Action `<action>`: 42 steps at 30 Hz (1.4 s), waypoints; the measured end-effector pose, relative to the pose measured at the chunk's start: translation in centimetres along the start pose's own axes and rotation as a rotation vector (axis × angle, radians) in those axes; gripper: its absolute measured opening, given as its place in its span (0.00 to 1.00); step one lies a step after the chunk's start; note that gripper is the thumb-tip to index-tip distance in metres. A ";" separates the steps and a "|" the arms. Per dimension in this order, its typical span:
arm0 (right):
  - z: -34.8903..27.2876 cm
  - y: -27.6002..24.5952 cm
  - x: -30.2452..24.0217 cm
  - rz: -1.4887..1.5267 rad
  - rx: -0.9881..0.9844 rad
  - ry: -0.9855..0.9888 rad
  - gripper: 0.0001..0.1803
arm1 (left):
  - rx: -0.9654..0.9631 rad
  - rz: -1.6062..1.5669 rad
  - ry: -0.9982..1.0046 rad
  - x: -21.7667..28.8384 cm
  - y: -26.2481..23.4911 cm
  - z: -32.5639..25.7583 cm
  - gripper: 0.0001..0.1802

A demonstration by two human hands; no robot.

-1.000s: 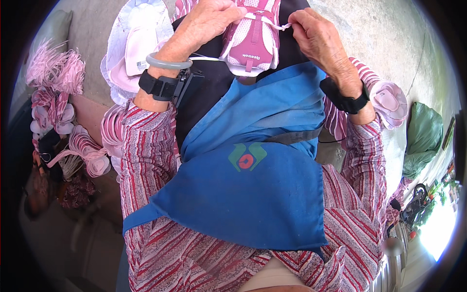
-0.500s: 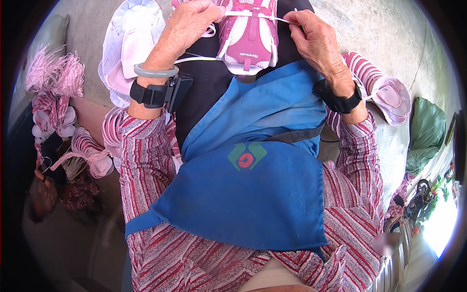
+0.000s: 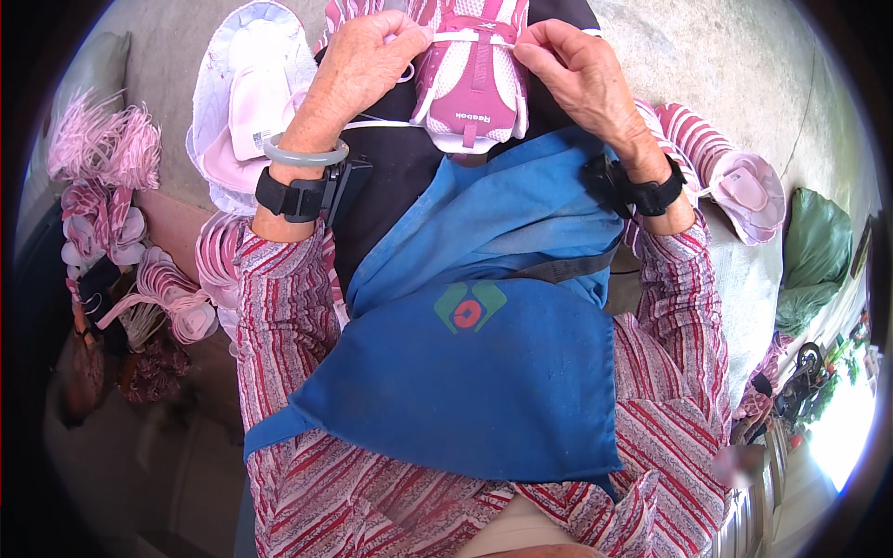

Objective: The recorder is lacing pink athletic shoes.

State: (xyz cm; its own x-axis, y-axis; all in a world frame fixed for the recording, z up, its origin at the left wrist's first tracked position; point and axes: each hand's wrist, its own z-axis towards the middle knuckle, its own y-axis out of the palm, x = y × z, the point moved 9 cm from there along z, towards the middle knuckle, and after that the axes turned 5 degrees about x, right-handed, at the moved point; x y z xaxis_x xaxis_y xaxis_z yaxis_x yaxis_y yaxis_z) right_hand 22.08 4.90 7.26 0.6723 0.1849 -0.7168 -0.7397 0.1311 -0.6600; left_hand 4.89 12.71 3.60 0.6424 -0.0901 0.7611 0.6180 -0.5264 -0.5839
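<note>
A pink and white shoe upper (image 3: 474, 88) rests across my lap, its rounded end toward me, over dark trousers and a blue apron (image 3: 465, 372). Across its upper part runs a white shoelace (image 3: 460, 37). My left hand (image 3: 372, 70) pinches this lace at the left edge of the upper. On the other side, my right hand (image 3: 579, 79) pinches the lace between thumb and forefinger, close to the upper's right edge. Another white strand trails leftward from the upper beneath my left wrist. The upper's far end is cut off by the picture's top edge.
Stacked pale insole-like pieces (image 3: 256, 112) lie to the left. A nested row of pink and white uppers (image 3: 735, 172) fans out at the right. Bundles of pink laces (image 3: 107, 144) hang at far left, and a green sack (image 3: 817, 251) stands at far right.
My right hand has moved left and slightly down, closer to the upper. The lace tail that stuck out above it no longer shows. My left hand has shifted slightly down.
</note>
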 end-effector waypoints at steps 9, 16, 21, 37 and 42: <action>-2.7 1.3 1.3 1.095 -0.278 0.746 0.13 | 0.501 -0.005 0.291 8.6 -3.0 -3.8 0.07; -2.0 2.1 0.1 1.218 -0.318 0.762 0.13 | 0.137 -0.325 0.369 8.9 2.0 -3.5 0.11; -1.9 1.5 -0.2 1.123 -0.282 0.791 0.13 | 0.040 -0.345 0.346 8.4 2.4 -2.8 0.07; -0.2 -3.4 -3.4 0.201 0.065 0.201 0.10 | -0.140 -0.558 0.076 8.0 3.2 -3.3 0.10; -0.3 -2.9 -3.2 0.259 0.045 0.258 0.09 | -0.142 -0.588 0.067 7.7 3.2 -3.2 0.10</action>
State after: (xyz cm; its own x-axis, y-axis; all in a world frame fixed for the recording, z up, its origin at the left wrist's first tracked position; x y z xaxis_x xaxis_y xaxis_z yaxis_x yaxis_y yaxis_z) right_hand 22.13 3.63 11.39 0.4429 -0.0337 -0.8960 -0.8832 0.1559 -0.4424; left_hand 10.37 7.58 8.53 0.1792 0.1992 0.9634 0.7911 -0.6114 -0.0207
